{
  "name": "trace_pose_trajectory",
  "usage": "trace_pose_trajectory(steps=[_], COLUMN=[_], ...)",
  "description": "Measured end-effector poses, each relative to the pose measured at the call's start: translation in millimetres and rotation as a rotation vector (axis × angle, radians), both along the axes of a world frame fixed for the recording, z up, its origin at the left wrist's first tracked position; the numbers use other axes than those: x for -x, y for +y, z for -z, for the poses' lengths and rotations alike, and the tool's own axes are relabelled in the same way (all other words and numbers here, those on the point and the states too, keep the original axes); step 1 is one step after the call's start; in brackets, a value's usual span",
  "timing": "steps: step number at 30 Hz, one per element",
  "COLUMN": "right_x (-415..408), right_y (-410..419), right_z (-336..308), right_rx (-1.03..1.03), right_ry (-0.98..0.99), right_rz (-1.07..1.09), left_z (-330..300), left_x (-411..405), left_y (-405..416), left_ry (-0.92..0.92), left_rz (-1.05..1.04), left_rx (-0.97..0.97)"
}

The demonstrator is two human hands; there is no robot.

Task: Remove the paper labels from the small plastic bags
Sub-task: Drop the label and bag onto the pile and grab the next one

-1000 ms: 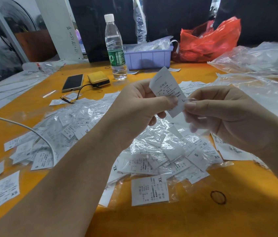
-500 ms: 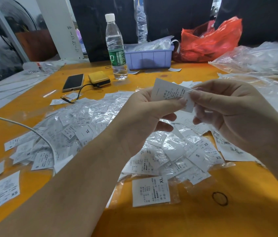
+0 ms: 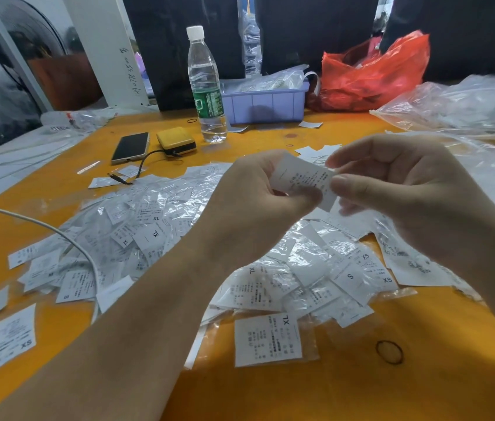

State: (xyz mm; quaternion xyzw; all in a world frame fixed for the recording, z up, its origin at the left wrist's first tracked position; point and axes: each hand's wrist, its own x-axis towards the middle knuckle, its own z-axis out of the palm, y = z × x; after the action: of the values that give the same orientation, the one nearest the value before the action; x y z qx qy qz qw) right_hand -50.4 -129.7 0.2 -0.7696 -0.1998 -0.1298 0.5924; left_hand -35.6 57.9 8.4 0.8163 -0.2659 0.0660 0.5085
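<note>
I hold one small white printed paper label [image 3: 302, 180] up over the near heap of small clear plastic bags [image 3: 161, 217]. My left hand [image 3: 258, 205] grips its left end and my right hand [image 3: 398, 189] pinches its right edge, ready to draw it free.

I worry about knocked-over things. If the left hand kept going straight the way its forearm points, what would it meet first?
Probably the right hand: the left hand points up and rightward, and both pinch the same paper label. Past it lie clear plastic bags; the water bottle stands off that line, though depth is unclear.
</note>
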Motion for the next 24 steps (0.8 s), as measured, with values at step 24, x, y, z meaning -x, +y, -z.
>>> trace_pose_trajectory(steps=[24], right_x=[-2.3], right_y=[-2.1], right_z=[-2.0], right_rx=[-0.056], right_ry=[0.067], right_rz=[-0.042], left_z=[-3.1], left_x=[-8.4], left_y=[3.7], left_ry=[0.372], left_rz=[0.131], left_rx=[0.341])
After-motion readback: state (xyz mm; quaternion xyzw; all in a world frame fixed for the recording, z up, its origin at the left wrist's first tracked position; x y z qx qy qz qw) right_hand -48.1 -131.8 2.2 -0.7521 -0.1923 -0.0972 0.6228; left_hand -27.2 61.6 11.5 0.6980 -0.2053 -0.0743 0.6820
